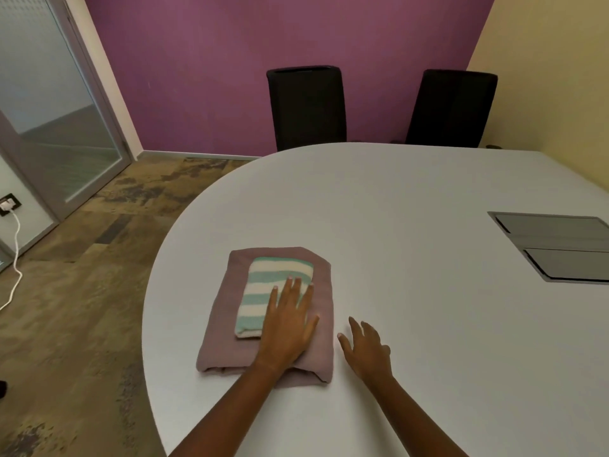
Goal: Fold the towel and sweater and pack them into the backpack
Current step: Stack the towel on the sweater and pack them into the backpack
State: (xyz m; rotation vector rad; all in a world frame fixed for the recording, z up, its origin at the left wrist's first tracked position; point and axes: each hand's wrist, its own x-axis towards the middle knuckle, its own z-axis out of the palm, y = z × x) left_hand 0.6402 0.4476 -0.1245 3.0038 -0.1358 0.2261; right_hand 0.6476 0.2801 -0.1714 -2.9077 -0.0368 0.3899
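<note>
A striped teal-and-cream folded cloth (276, 270) lies on top of a larger mauve folded cloth (222, 324). The two make one neat stack near the rounded edge of the white table (395, 206), at about 6 o'clock from the middle of the view; which is the towel and which the sweater I cannot tell. The left hand (287, 326) lies flat on the stack, fingers straight, covering the striped cloth's 4 o'clock corner and the mauve cloth below it. The right hand (365, 347) is open with fingers spread, low over the tabletop just beside the stack at its 4 o'clock, gripping nothing. A grey hatch panel (557, 247) is set into the table at 3 o'clock. Two black chairs (306, 107) (451, 107) stand at 12 and 1 o'clock against a purple wall (230, 61), a glass door (49, 110) at 10 o'clock, and a white cable (15, 255) hangs from a socket (8, 204) at 9 o'clock.
</note>
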